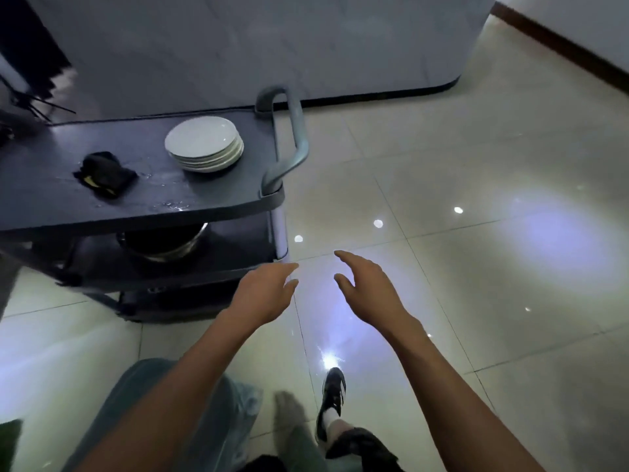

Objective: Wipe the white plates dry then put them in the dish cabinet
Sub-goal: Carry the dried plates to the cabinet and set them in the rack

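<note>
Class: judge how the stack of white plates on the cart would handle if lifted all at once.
The stack of white plates likely feels heavy, being several deep. Droplets on the cart top suggest slippery rims. Probably rigid yet breakable.

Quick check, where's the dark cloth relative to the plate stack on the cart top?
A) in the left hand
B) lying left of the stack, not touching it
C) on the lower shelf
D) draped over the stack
B: the dark cloth lies crumpled on the cart top, left of the stack of white plates with bare surface between them; both the left hand and right hand are empty.
</note>
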A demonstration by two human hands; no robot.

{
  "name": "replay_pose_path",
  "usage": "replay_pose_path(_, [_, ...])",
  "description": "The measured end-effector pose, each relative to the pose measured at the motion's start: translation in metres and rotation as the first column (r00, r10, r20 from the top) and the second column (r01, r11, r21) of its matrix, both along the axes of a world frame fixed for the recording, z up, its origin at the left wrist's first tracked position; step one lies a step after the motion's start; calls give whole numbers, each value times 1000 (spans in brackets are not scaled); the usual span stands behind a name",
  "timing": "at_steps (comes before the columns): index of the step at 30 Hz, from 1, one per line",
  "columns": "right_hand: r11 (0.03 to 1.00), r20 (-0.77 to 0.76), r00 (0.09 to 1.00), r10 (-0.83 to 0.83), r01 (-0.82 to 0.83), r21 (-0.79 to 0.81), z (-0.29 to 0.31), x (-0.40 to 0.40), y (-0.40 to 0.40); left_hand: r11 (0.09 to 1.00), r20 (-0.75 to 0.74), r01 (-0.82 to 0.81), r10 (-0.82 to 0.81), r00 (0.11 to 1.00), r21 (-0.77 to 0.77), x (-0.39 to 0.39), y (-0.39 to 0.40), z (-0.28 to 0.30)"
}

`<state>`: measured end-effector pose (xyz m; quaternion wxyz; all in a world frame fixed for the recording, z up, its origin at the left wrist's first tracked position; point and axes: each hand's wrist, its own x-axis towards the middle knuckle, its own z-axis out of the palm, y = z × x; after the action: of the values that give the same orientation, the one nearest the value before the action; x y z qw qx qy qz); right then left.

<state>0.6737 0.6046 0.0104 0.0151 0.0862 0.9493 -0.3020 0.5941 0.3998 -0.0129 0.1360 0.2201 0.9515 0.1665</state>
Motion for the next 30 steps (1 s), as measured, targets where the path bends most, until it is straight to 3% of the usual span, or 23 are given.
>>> replay_pose_path(6, [974,-132,980,150,-169,-152,16,-106,6,978,-1,-205,205,979,35,-67,5,19])
replay_pose_path(12, [921,-64,933,353,-359,-152,17,-188,-24,923,-18,-385,385,923,5,-103,-30,18])
replay_pose_path(17, [877,-21,884,468,-467,-118,15,-263,-57,895,-27,-446,446,895,1,-144,-57,11])
replay_pose_path(24, [877,29,881,472,-466,-118,9,-369,-104,827,-11,-546,553,833,136,-231,-112,-4])
replay_pose_path(30, [946,89,946,313,-301,-124,0,-438,-128,741,117,-579,577,808,341,-319,-147,-8])
